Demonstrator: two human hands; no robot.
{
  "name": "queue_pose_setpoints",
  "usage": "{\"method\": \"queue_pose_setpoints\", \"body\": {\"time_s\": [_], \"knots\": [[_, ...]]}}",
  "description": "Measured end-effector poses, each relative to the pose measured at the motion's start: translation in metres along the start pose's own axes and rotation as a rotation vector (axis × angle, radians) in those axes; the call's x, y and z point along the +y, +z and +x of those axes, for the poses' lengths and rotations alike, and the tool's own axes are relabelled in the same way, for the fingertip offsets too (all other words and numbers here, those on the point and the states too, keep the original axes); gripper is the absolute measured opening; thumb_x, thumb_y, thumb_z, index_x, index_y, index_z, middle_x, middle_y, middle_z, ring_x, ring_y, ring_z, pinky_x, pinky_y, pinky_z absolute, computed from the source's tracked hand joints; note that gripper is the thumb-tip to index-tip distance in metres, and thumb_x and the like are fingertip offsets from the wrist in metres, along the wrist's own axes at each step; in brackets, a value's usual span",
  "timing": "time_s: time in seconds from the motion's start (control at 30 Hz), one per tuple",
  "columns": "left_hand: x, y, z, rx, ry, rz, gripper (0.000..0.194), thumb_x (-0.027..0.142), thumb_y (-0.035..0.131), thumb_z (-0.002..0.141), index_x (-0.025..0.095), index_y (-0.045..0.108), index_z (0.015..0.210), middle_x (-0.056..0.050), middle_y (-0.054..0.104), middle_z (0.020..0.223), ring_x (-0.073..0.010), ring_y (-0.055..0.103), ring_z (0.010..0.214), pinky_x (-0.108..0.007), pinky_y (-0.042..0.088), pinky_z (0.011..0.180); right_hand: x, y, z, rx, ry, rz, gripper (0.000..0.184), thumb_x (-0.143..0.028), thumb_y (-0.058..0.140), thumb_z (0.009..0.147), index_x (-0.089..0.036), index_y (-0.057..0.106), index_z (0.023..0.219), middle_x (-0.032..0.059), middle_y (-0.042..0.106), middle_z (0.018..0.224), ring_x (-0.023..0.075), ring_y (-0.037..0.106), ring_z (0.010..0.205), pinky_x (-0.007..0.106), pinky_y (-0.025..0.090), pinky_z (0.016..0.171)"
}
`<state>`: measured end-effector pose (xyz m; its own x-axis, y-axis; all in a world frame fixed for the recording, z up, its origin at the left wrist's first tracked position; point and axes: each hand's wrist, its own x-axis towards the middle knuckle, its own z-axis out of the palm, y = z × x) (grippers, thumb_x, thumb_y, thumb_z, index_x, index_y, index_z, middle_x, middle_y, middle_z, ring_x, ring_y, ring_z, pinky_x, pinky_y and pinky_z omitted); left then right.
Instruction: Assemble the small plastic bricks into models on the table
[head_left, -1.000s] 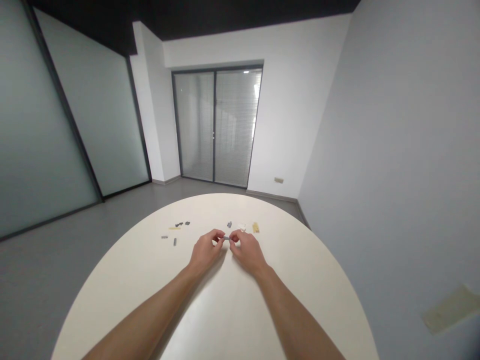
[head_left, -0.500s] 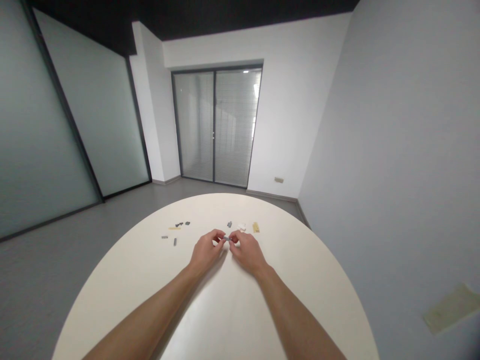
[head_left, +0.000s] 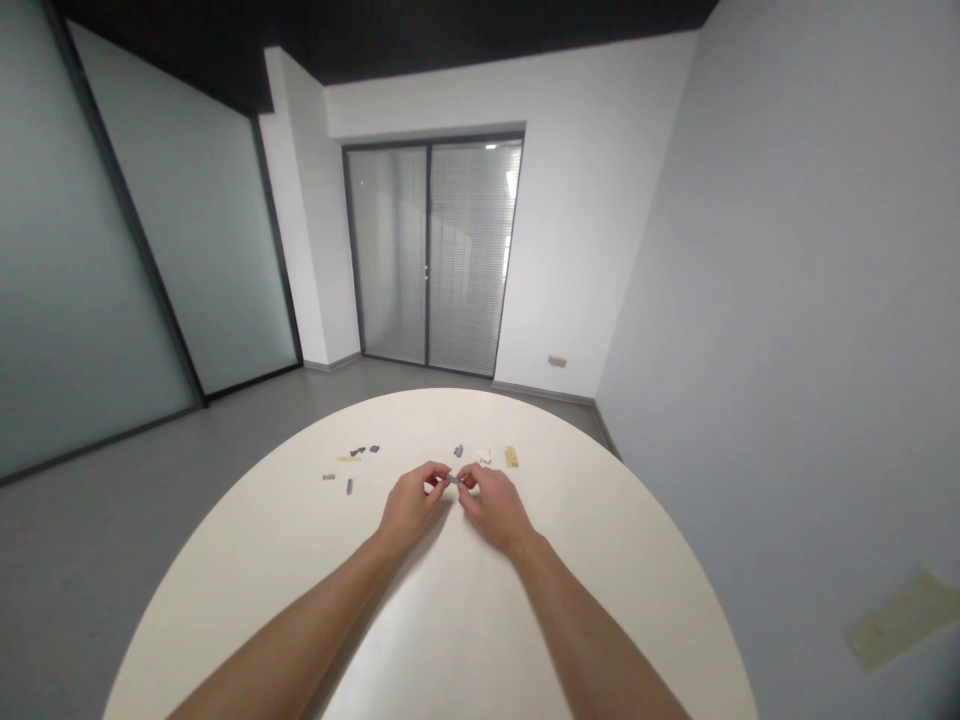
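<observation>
Between my two hands is a small grey piece [head_left: 453, 480], too small to tell its exact kind. My left hand [head_left: 413, 499] pinches its left end between thumb and fingers, while my right hand [head_left: 492, 501] pinches its right end. Fingertips cover much of it. Just beyond the hands lies another grey part [head_left: 458, 451]. White pieces [head_left: 484, 456] rest past my right hand, with a flat yellow piece [head_left: 511, 457] to their right.
Both forearms reach over a round white table [head_left: 450, 630]. On its left lie two short grey pieces [head_left: 328, 477] [head_left: 349, 487], a thin yellow strip [head_left: 349, 459], small black parts [head_left: 358, 451] and a dark piece [head_left: 374, 449]. A grey wall [head_left: 787, 300] stands to the right.
Both hands keep their pinch on the small grey piece and barely move. The pieces on the table stay in place; the view shifts very slightly.
</observation>
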<state>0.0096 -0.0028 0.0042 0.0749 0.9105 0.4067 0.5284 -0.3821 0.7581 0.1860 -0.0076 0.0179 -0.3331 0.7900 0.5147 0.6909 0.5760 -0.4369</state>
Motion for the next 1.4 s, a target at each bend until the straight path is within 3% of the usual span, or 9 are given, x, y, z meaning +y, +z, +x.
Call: {"method": "queue_pose_setpoints", "body": {"time_s": [1.4], "knots": [[0.0085, -0.0020, -0.0047, 0.011, -0.008, 0.020, 0.017, 0.029, 0.055, 0.084, 0.022, 0.069, 0.093, -0.002, 0.072, 0.090, -0.0161, 0.066, 0.079, -0.025, 0.050, 0.070, -0.0017, 0.0004, 0.0006, 0.034, -0.050, -0.014, 0.008, -0.018, 0.059, 0.087, -0.023, 0.061, 0.093, -0.0002, 0.068, 0.086, 0.0169, 0.060, 0.083, 0.029, 0.040, 0.080]]}}
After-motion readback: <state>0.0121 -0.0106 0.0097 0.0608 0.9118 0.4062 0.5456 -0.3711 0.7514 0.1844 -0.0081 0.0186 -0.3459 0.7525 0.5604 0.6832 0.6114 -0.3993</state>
